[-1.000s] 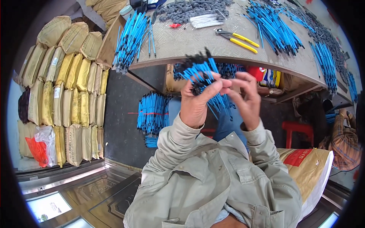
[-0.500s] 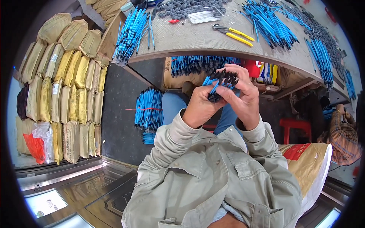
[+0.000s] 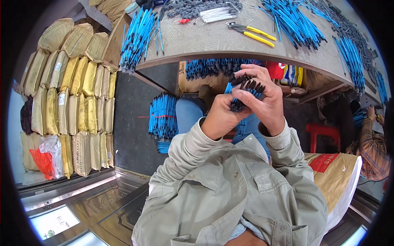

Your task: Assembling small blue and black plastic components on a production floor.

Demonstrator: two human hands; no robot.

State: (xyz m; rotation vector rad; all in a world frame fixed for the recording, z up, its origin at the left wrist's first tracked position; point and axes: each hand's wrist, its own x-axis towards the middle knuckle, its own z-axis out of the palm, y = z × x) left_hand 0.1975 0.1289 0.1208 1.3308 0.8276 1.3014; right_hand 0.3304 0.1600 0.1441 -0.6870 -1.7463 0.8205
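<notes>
In front of my chest, above my knees, a bundle of thin blue rods with black tips (image 3: 248, 93) is held between both hands. My left hand (image 3: 223, 117) is closed around its near left side. My right hand (image 3: 269, 100) curls over it from the right, with the thumb lying across the near tips and the fingers bent round the far side. The black ends point up toward me. Blue shafts show below the hands, and the rest of the bundle is hidden by them.
Beyond my hands stands a workbench (image 3: 197, 46) with yellow-handled pliers (image 3: 253, 34) and blue rod piles (image 3: 292, 22). A tied rod bundle (image 3: 163, 115) stands on the floor at left, near stacked paper parcels (image 3: 69, 104). At right are a red stool (image 3: 323, 129), a sack (image 3: 334, 178) and a co-worker (image 3: 371, 151).
Both hands and the bundle sit slightly farther right in the picture. The right thumb has shifted over the tips. The view itself has moved a little.
</notes>
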